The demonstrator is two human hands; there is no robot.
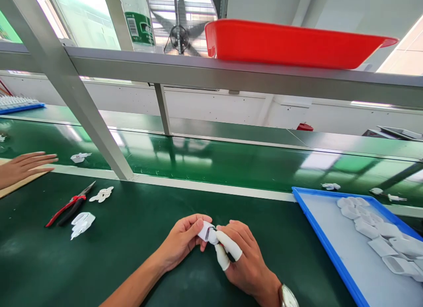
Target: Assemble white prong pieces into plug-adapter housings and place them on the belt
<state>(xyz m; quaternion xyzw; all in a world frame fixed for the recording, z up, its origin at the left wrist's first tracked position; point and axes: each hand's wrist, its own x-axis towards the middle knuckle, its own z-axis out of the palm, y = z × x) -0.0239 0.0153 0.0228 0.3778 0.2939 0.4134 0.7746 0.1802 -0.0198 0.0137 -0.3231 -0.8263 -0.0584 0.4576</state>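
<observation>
My left hand (183, 238) and my right hand (246, 256) meet over the dark green table and pinch one small white plastic part (207, 231) between their fingertips. White finger cots cover my right thumb and forefinger, and a watch sits on that wrist. Most of the part is hidden by my fingers.
A blue tray (325, 238) with several white parts lies at the right. Red-handled pliers (70, 205) and loose white parts (82, 222) lie at the left, where another person's hand (24, 166) rests. A green conveyor belt (214, 159) runs behind. A red tray (291, 42) sits on the overhead shelf.
</observation>
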